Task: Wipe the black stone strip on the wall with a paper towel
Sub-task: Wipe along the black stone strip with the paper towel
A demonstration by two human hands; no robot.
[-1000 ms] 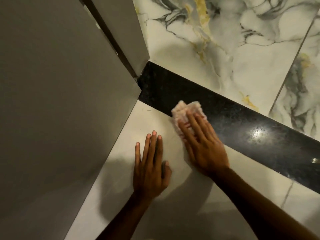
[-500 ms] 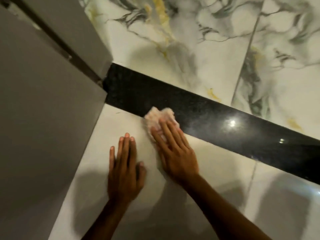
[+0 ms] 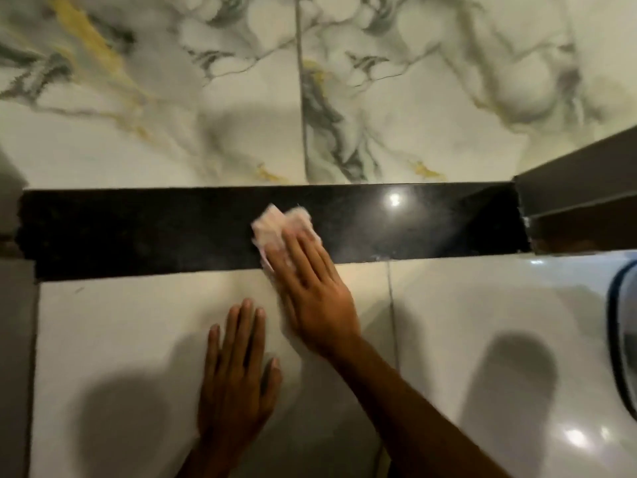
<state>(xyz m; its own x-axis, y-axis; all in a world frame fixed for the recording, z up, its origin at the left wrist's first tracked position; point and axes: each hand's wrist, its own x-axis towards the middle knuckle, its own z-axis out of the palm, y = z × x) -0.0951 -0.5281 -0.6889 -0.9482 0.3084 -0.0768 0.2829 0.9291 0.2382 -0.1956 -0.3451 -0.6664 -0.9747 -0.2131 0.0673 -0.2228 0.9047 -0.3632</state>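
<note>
Black stone strip [image 3: 138, 232]: dark, polished, speckled band running level across the wall, side to side through the middle of the view. A bright light reflection sits on its right part.

Paper towel [image 3: 275, 224]: pale, crumpled wad lying on the strip near its middle, touching the stone. Its lower portion is covered by fingers; its edges are blurred.

Right hand [image 3: 312, 288]: flat, palm toward the wall, fingers extended and pressed over the towel, pinning it against the strip rather than clenching it. Fingertips rest on the strip; the palm lies on the plain tile just below it. The forearm runs down toward the lower right.

Left hand [image 3: 238, 377]: below the strip and well apart from it, down and left of the right hand. Spread flat on the plain tile, fingers straight and together, holding nothing.

Plain pale tile [image 3: 113, 339]: glossy wall surface below the strip, with a vertical grout line right of the right hand.

Marbled tile [image 3: 172, 115]: above the strip; white with grey and yellow veining, one vertical joint.

Grey panel [image 3: 579, 188]: meets the strip's right end.

Blue-rimmed object [image 3: 620, 339]: below the strip's right end, cut by the frame edge; identity cannot be told.
</note>
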